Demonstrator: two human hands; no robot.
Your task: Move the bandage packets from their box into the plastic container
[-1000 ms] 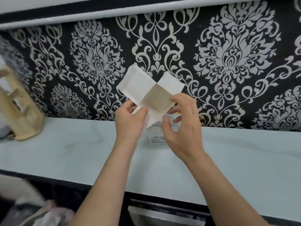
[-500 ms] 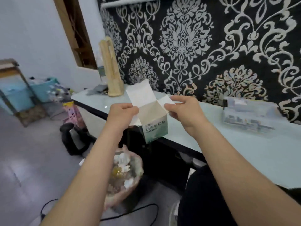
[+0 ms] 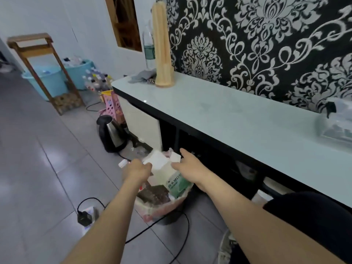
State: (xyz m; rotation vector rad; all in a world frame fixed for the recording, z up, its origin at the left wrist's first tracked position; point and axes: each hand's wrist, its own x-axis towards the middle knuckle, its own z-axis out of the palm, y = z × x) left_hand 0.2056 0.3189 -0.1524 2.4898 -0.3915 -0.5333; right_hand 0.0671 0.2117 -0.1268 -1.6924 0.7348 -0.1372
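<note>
Left hand (image 3: 137,169) pinching it, right hand (image 3: 187,162) lying open alongside, a person is holding the bandage box (image 3: 163,171) over a bin (image 3: 156,208), the transfer seemingly done.

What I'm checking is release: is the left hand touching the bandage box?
Touching. Head view: the left hand pinches the white flap of the bandage box.

2 hands (image 3: 138,171) (image 3: 188,164), 1 box (image 3: 167,173), 1 bin (image 3: 158,209), 1 kettle (image 3: 111,135), 1 ctnr (image 3: 336,125).

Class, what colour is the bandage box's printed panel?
Green with white lettering, on the white cardboard bandage box; head view.
</note>
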